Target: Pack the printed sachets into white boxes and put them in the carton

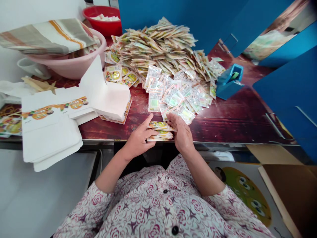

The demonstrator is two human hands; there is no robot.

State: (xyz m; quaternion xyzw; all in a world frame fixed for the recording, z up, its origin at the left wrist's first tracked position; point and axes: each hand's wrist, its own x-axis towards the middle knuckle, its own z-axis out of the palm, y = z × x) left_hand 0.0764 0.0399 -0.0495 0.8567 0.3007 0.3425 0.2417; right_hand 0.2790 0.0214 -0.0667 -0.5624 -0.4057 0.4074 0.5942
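Note:
A small stack of printed sachets point(160, 130) sits at the table's front edge between my two hands. My left hand point(141, 137) grips its left end, thumb raised and fingers along the side. On the opposite end, the fingers of my right hand point(182, 132) press flat against the stack. Just beyond lie several loose clear sachets point(172, 96) with green and orange print. Behind them rises a large heap of filled sachets point(158, 46). An opened white carton point(115, 99) with a cartoon-printed side stands to the left of my hands.
Flat white cartons point(49, 132) overhang the table's front edge at left. A pink basin point(71, 66) under a striped cloth point(49, 36), a white mug point(33, 67) and a red basin point(106, 28) stand behind. At right are a blue tape dispenser point(229, 82) and a cardboard box point(292, 191) below.

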